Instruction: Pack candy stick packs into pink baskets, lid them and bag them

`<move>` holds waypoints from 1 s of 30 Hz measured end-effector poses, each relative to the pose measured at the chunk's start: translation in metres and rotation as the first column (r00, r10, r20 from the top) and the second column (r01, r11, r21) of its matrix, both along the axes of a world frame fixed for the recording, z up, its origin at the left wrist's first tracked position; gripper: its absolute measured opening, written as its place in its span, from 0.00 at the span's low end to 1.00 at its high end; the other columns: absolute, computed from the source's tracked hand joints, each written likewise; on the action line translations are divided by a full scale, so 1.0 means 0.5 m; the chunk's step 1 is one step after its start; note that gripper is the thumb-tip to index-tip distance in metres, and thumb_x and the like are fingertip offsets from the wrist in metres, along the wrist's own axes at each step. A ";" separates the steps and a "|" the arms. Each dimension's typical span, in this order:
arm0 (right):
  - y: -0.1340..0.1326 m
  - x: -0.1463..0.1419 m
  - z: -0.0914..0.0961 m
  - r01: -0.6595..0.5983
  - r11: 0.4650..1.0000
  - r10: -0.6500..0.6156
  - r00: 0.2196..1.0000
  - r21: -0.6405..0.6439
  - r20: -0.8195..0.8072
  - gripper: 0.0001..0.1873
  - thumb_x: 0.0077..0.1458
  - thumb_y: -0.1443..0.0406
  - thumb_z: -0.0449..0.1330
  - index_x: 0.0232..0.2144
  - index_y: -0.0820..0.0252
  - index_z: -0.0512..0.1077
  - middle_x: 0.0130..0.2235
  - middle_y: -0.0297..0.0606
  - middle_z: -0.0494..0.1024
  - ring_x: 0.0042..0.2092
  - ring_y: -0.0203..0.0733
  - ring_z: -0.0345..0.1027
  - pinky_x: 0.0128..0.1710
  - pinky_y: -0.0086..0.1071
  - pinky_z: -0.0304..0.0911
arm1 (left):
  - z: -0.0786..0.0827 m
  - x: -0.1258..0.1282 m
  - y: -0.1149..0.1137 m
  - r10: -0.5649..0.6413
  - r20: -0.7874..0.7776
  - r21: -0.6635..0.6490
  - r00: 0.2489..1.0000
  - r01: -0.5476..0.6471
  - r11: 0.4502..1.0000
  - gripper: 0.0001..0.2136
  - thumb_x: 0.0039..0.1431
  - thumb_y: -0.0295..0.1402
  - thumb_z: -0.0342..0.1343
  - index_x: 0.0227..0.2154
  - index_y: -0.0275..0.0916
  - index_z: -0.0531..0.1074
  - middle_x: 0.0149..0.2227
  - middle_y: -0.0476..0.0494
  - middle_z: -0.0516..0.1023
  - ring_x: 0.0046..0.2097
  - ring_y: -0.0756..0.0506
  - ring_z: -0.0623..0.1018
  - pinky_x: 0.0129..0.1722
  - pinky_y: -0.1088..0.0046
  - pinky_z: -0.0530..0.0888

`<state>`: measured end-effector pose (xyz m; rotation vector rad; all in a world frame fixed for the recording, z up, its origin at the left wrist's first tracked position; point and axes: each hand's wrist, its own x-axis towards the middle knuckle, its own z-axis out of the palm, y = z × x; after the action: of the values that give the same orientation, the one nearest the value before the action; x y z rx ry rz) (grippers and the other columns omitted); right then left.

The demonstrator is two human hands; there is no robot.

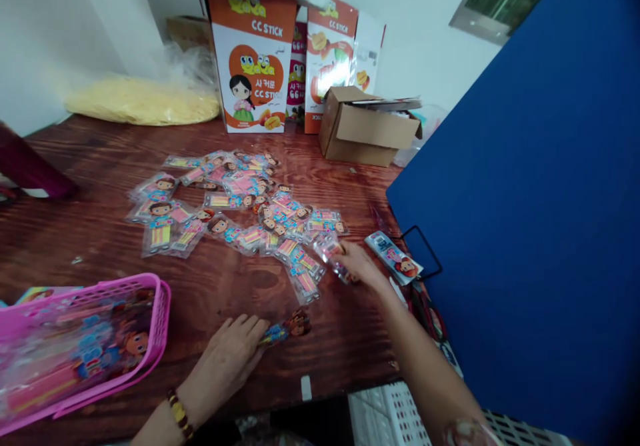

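My left hand (227, 353), a beaded bracelet on its wrist, rests low over the brown table near its front edge. Its fingers are closed on one end of a small cartoon-figure packet (283, 330), whose printed head points right. Farther right, my right hand (361, 265) grips a clear plastic packet (329, 249) at the right edge of a loose spread of packets. These scattered packets (230, 201) have cartoon heads, blue lettering and pink and yellow strips, and many overlap. My right fingers partly hide the packet they hold.
A pink basket (164, 313) holding larger cartoon bags stands at the left. Flat printed packs (394, 258) lie beside a black wire frame (435, 253) and a tall blue panel (525, 199). Behind are printed cartons (255, 53), an open cardboard box (370, 133) and a yellow bag (143, 101).
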<state>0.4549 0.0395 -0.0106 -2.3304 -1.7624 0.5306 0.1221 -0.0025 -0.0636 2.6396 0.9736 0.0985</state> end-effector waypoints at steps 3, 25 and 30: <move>0.083 0.052 0.042 -0.056 0.998 0.051 0.993 0.043 0.107 0.14 0.57 0.62 0.58 0.46 0.57 0.71 0.46 0.40 0.78 0.47 0.48 0.70 0.44 0.33 0.60 | -0.013 -0.002 0.003 -0.004 0.037 0.011 0.999 0.004 1.000 0.11 0.65 0.31 0.47 0.47 0.44 0.71 0.45 0.43 0.77 0.47 0.41 0.75 0.50 0.59 0.69; 0.151 0.137 0.049 -0.138 0.990 0.139 0.984 0.017 -0.111 0.14 0.52 0.63 0.59 0.40 0.64 0.73 0.36 0.36 0.78 0.36 0.41 0.70 0.34 0.29 0.61 | -0.093 -0.027 0.014 -0.065 0.162 0.268 0.985 0.020 0.963 0.16 0.62 0.33 0.53 0.52 0.49 0.66 0.47 0.49 0.80 0.45 0.43 0.79 0.48 0.64 0.70; 0.040 0.054 0.004 -0.159 0.980 0.160 0.987 -0.121 0.001 0.18 0.52 0.62 0.61 0.46 0.58 0.73 0.40 0.40 0.79 0.41 0.46 0.72 0.37 0.30 0.58 | -0.097 -0.029 0.014 -0.068 0.167 0.250 0.984 0.025 0.968 0.16 0.62 0.32 0.53 0.52 0.48 0.66 0.46 0.50 0.79 0.45 0.44 0.79 0.50 0.65 0.69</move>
<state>0.4819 0.0593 -0.0087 -2.2844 -1.9862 0.6689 0.1078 0.0043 -0.1121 2.8161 0.8902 0.4604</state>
